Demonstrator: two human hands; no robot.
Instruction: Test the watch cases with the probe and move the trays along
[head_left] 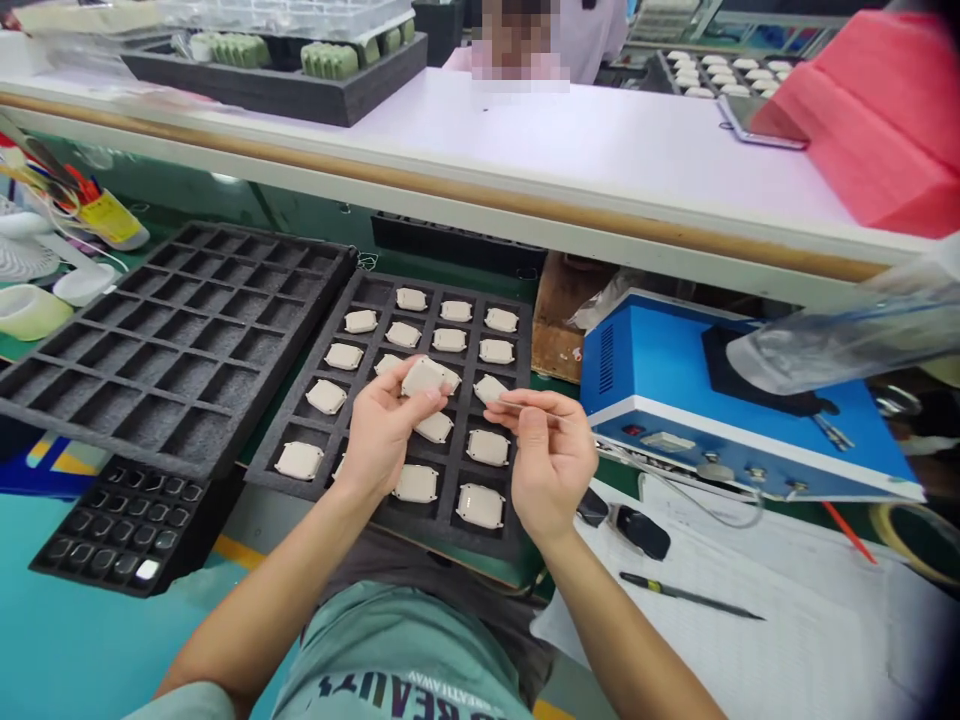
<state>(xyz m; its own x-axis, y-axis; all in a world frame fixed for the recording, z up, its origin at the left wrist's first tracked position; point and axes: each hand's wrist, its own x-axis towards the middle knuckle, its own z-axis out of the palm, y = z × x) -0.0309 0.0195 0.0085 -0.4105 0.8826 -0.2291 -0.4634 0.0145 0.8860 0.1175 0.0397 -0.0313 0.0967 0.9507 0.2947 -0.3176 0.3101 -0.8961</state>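
Note:
My left hand [386,420] pinches a cream watch-case-shaped piece [424,377] between thumb and fingers, above the black foam tray [259,470]. My right hand [551,460] is closed on a slim metal tool [521,405] that looks like tweezers. Its tip points left, toward the held piece, with a visible gap between them. Several similar cream pieces lie in the tray's compartments, such as one cream piece [481,507] near the front right corner. My left hand hides some of the compartments beneath it.
To the left are a larger foam tray [191,425] and a small black tray [71,570]. A blue machine [660,400] stands at right, by a pen [690,597] and papers. A white shelf [600,140] crosses behind; a person [592,35] sits beyond it.

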